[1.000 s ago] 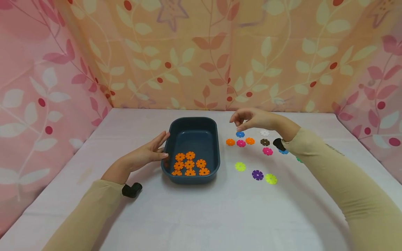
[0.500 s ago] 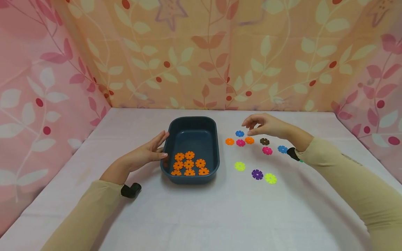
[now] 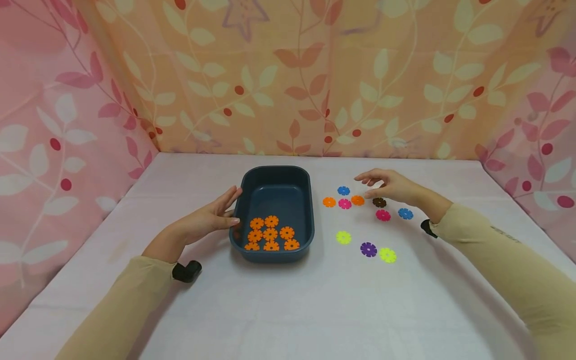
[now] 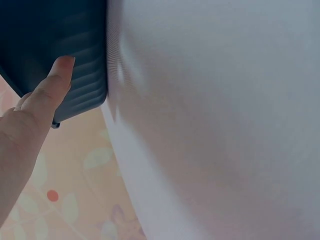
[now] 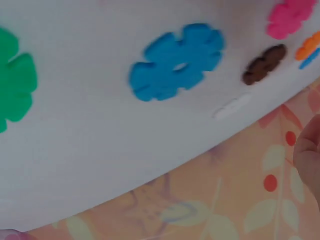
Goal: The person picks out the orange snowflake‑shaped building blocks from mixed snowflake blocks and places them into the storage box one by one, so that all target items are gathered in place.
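Note:
My left hand (image 3: pixel 207 217) rests against the left side of a dark blue plastic basin (image 3: pixel 310 200), fingers extended along its rim; a finger (image 4: pixel 47 95) shows by the ribbed outer wall in the left wrist view. Inside the basin's near end lie several orange notched flower discs (image 3: pixel 270 234). My right hand (image 3: pixel 391 186) hovers above the loose discs on the right, fingers loosely bent, nothing held. Closest beneath it are an orange disc (image 3: pixel 357 200) and a brown disc (image 3: pixel 379 202). The right wrist view shows a white disc (image 5: pixel 231 105), hidden by the hand in the head view.
More discs lie about: blue (image 3: pixel 344 190), pink (image 3: pixel 344 204), yellow (image 3: pixel 344 237), purple (image 3: pixel 368 249). A green disc (image 5: pixel 15 80) shows in the right wrist view. Patterned cloth walls (image 3: pixel 288 75) border the white table (image 3: pixel 270 310) at the back and sides.
My right hand has moved to the right and slightly down, away from the blue disc, and looks a little more spread. My left hand and the basin have stayed put.

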Available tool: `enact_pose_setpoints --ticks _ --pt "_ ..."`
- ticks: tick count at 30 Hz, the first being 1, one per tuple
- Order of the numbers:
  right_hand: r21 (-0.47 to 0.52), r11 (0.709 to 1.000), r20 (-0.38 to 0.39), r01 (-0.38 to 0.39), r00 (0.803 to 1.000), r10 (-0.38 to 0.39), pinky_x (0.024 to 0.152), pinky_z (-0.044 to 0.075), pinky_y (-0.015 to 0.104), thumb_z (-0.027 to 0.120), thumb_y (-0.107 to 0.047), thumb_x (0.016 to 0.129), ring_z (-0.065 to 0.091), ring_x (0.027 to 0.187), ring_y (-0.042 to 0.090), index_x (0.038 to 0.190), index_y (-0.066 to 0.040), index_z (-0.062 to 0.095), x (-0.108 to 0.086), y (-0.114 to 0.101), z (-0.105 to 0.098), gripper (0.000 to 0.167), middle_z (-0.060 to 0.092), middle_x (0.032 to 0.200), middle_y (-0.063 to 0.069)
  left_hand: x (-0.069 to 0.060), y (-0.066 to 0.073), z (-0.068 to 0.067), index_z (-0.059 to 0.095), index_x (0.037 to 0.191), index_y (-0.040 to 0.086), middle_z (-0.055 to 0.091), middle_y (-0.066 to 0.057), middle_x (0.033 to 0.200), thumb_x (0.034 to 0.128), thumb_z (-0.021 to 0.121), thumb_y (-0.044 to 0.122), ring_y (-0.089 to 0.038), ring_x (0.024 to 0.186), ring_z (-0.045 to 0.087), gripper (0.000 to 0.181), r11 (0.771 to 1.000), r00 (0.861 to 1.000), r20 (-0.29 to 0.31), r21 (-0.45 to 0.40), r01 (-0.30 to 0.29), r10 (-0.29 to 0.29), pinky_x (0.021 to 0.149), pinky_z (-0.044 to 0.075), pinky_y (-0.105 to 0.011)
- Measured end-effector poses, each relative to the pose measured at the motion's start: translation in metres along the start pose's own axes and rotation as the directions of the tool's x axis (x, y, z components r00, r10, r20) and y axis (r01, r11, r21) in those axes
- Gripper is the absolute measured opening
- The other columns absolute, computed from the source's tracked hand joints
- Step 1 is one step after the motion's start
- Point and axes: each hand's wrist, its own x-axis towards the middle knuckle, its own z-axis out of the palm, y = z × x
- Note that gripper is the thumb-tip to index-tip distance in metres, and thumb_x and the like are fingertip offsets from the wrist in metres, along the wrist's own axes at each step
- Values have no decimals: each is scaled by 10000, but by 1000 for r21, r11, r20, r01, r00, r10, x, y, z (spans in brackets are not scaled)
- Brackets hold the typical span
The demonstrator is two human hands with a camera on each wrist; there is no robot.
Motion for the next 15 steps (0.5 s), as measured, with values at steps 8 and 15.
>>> enact_pose_setpoints --ticks 8,15 --pt "-58 998 65 -8 998 12 871 414 406 688 -143 909 436 1163 351 1383 -31 531 14 22 -5 512 540 1225 189 -1 1 0 -162 1544 169 -102 -28 1626 980 544 37 -420 1449 -14 914 1000 1000 -7 -2 6 -6 1119 156 -571" --pt "-95 995 173 -1 985 17 815 396 378 716 -171 887 435 1061 304 1366 -45 560 27 41 -5 520 541 1100 135 0 0 0 -159 1546 174 -102 -22 1626 985 519 12 -404 1453 -12 895 1000 1000 -6 -5 14 -14 1120 157 -571"
